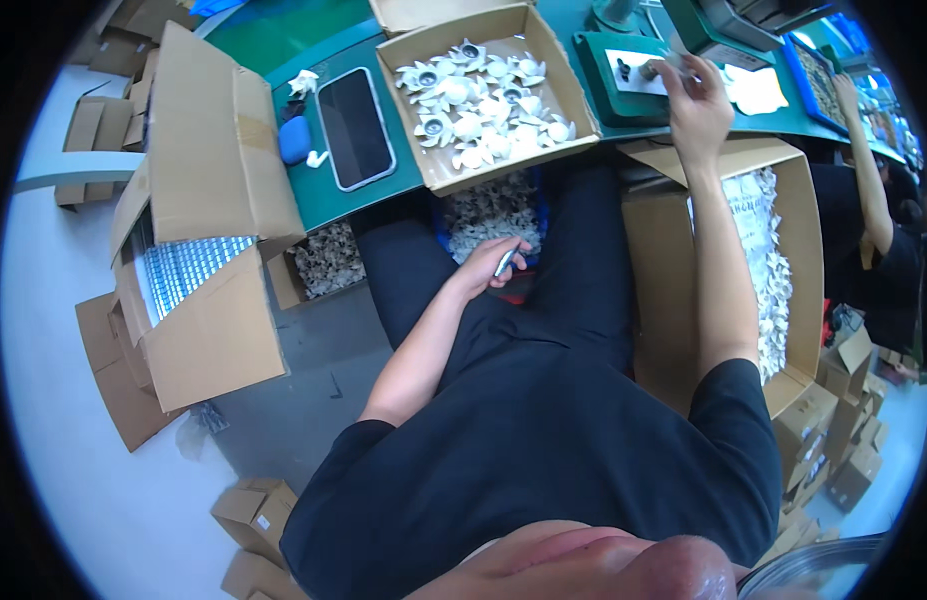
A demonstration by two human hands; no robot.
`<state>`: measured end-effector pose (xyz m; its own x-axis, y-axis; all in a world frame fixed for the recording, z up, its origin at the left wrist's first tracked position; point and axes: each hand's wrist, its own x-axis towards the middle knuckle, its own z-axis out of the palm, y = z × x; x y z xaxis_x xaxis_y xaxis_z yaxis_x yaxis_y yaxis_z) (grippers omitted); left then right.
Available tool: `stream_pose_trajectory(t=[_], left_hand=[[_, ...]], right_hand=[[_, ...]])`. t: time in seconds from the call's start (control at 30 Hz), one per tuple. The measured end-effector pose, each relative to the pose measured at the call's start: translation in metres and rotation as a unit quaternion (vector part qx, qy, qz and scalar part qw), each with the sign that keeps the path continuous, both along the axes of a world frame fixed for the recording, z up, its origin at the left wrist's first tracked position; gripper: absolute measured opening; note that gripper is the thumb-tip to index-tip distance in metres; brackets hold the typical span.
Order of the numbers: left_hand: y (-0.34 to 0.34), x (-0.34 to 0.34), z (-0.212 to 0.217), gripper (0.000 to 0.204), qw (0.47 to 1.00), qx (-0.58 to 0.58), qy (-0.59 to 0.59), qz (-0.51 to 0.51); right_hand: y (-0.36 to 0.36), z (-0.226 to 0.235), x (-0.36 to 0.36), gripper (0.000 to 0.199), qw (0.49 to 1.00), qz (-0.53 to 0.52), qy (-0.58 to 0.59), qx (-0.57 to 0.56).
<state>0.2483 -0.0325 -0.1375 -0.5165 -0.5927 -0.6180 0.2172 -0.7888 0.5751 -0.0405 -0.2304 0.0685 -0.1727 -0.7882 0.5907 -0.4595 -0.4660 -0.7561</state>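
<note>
My left hand (491,264) is closed around a small slim silvery piece (505,262), low between my knees and above a blue bin (448,238) of small whitish-grey parts. My right hand (699,100) reaches over the bench at the right, fingers bent together beside a small round post on a white-topped green fixture (623,100). What its fingertips grip, if anything, is too small to make out. A shallow cardboard box (528,172) in front of me holds several white bladed fan wheels (468,125), some showing dark ring-shaped centres.
A phone (357,130), a blue case (294,141) and a white earbud (317,158) lie on the green bench at left. Open cartons stand on both sides; the right carton (663,290) holds white parts. Another person's arm (868,190) reaches to a blue tray (818,85) at far right.
</note>
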Motion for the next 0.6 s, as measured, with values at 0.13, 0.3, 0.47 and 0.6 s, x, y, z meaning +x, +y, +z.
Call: stream_pose_trajectory(t=[0.13,0.3,0.47,0.6], left_hand=[[0.002,0.002,0.013,0.04,0.998,0.024,0.018,0.058],[-0.002,-0.007,0.073,0.04,0.986,0.026,0.125,0.11],[-0.013,-0.008,0.086,0.039,0.957,-0.016,0.288,0.007],[-0.026,-0.022,0.117,0.041,0.934,-0.107,0.336,-0.062]], right_hand=[[0.039,0.012,0.024,0.041,0.956,0.056,0.228,-0.176],[0.077,0.05,0.07,0.045,0.939,0.165,0.273,-0.132],[0.128,0.029,0.058,0.032,0.868,0.405,0.281,0.059],[0.133,0.019,0.048,0.026,0.861,0.444,0.14,0.207]])
